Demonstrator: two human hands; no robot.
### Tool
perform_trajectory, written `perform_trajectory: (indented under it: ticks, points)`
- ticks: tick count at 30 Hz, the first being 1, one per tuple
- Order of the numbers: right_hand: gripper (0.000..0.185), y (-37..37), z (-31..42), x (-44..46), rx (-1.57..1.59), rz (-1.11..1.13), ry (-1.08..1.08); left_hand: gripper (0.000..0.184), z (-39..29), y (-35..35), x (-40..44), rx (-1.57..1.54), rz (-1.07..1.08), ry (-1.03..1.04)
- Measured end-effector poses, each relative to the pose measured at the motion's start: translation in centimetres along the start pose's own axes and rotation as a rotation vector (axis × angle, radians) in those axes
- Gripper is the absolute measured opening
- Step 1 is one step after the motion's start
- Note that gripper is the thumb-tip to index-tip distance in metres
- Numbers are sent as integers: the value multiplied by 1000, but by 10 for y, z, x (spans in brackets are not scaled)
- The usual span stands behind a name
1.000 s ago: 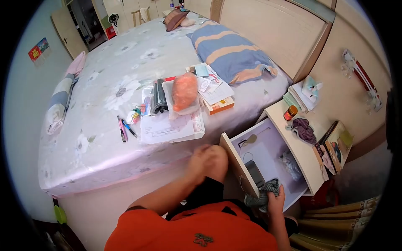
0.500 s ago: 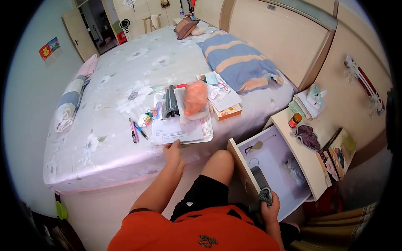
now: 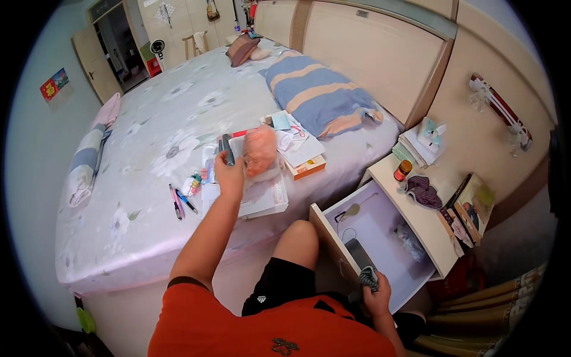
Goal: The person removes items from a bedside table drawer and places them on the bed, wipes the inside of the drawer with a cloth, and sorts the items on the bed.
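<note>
My left hand (image 3: 229,177) is over the papers at the bed's near edge, its fingers around the near end of a long dark grey object (image 3: 227,146). Its exact kind is unclear, and the hand hides its lower part. Right beside it, an orange plastic bag (image 3: 260,152) rests on white papers (image 3: 267,199). My right hand (image 3: 378,296) holds a bunched striped cloth (image 3: 369,278) at the front of the open drawer (image 3: 389,262). Inside the drawer lie a dark grey flat object (image 3: 358,254), a small round-ended item (image 3: 352,210) and a clear plastic bundle (image 3: 409,241).
Pens (image 3: 186,202) and colourful clips (image 3: 195,183) lie left of the papers. An orange-sided box (image 3: 309,168) sits to their right. On the nightstand (image 3: 380,171) are a brown jar (image 3: 402,171), a purple striped cloth (image 3: 423,191) and a tissue pack (image 3: 429,135). A striped pillow (image 3: 321,92) lies beyond.
My left hand has moved from the papers' near edge forward to the dark grey object. My right hand still holds the striped cloth by the drawer. The view has shifted slightly.
</note>
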State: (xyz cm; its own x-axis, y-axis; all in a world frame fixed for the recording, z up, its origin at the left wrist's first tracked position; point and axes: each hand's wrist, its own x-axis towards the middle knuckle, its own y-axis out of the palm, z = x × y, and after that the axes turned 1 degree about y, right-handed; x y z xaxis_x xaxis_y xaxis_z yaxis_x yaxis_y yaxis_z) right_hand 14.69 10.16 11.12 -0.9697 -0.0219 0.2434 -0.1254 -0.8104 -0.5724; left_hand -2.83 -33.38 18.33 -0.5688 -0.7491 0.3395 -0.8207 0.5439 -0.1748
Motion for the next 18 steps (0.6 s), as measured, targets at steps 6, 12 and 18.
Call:
perform_trajectory:
  ticks: [6, 12, 18]
  points:
    - [34, 1, 0, 0, -61, -8, -13, 73, -4, 26, 22, 162, 88, -201]
    - [35, 0, 4, 0, -90, -8, -26, 81, -40, 39, 21, 886, 185, -16]
    - [37, -2, 8, 1, -122, 2, 22, 76, -38, 60, 29, 975, 356, -81]
